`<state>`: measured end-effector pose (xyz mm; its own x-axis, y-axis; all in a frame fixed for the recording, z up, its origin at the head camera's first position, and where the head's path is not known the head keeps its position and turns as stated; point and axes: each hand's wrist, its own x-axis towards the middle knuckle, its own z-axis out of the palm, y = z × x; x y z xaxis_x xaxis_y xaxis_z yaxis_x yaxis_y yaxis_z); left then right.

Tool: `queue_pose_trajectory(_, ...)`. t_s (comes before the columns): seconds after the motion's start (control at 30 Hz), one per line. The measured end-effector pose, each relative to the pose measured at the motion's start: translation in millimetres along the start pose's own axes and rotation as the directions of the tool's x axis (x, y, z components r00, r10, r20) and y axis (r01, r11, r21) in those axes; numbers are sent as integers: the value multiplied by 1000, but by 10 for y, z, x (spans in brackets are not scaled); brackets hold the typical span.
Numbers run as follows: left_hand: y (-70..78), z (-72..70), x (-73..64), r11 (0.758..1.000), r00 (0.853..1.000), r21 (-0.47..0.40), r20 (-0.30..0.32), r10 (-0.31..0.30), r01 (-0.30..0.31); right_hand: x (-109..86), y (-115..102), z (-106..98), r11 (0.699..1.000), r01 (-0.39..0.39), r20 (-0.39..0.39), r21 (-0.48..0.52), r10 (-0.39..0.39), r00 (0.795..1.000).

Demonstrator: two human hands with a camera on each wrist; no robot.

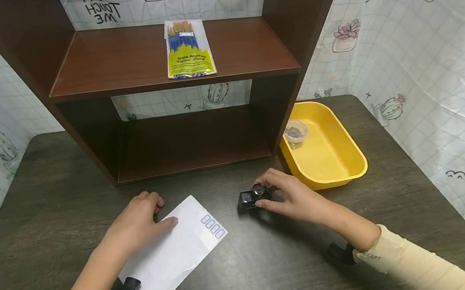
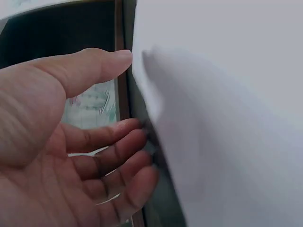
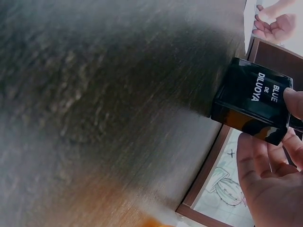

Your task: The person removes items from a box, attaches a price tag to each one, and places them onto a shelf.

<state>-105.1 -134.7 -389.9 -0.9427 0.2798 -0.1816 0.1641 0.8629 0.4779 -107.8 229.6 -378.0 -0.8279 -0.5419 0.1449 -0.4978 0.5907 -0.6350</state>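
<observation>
My right hand [image 1: 294, 195] grips a square black perfume bottle [image 1: 246, 202] by its upper part, thumb on one side and fingers on the other. White lettering reading "BLUE DE DILUOYA" runs across the bottle [image 3: 253, 97] in the right wrist view, and its base is close over the table. To the left lies a white envelope [image 1: 181, 259], set at a slant, with a row of printed boxes at one end. My left hand [image 1: 137, 223] is over its upper left edge, thumb right at the paper and the other fingers loosely curved, with nothing between them.
A dark brown wooden shelf [image 1: 193, 167] stands at the back of the table. Its upper board carries a pack of artist brushes [image 1: 189, 55]. Right of it sits a yellow tray [image 1: 326, 152] with a small clear cup [image 1: 295, 132] inside.
</observation>
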Motion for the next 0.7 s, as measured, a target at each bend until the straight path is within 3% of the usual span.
queue_pose_trajectory(0.2,136,123,49,997,998,55,12,-56,55,0,-7,6,1000,4,-5,3,-4,1000)
queue_pose_trajectory(0.5,214,156,108,995,999,92,9,-36,35,6,-14,5,1000,-8,-3,8,8,1000)
queue_pose_trajectory(0.7,237,152,119,997,999,58,29,-44,42,-9,-19,4,1000,-18,3,21,17,1000)
